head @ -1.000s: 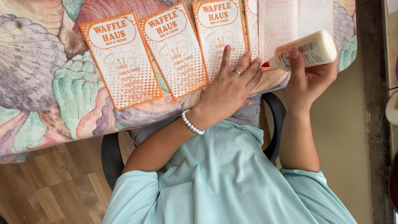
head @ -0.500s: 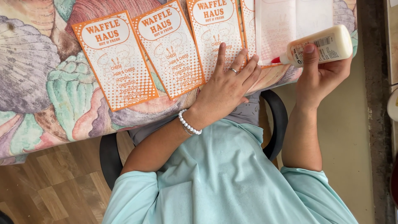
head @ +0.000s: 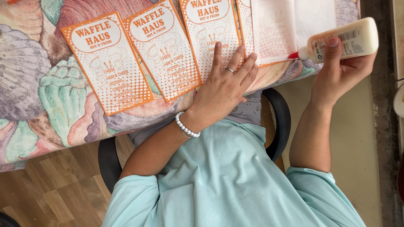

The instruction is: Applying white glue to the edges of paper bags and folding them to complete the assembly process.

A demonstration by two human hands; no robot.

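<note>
A table point(head: 25, 126) fills the frame from 9 to 1 o'clock, draped in a cloth point(head: 50, 88) printed with big shells in purple, green, pink and cream. Wood-plank floor point(head: 54, 189) shows at 7 o'clock. A black chair point(head: 280, 122) curves near centre, its other edge at 8 o'clock. Plain tan floor point(head: 362, 138) runs down at 3 to 4 o'clock, beside a dark strip. Light is soft and even.

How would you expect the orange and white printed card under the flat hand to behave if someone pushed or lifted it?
The printed card looks thin and flat, so it would probably flex when lifted by one edge. It seems light, and likely slides easily over the patterned tablecloth, which may be why the left hand presses it down. The right hand holds a glue bottle; wet glue could soften it.
</note>
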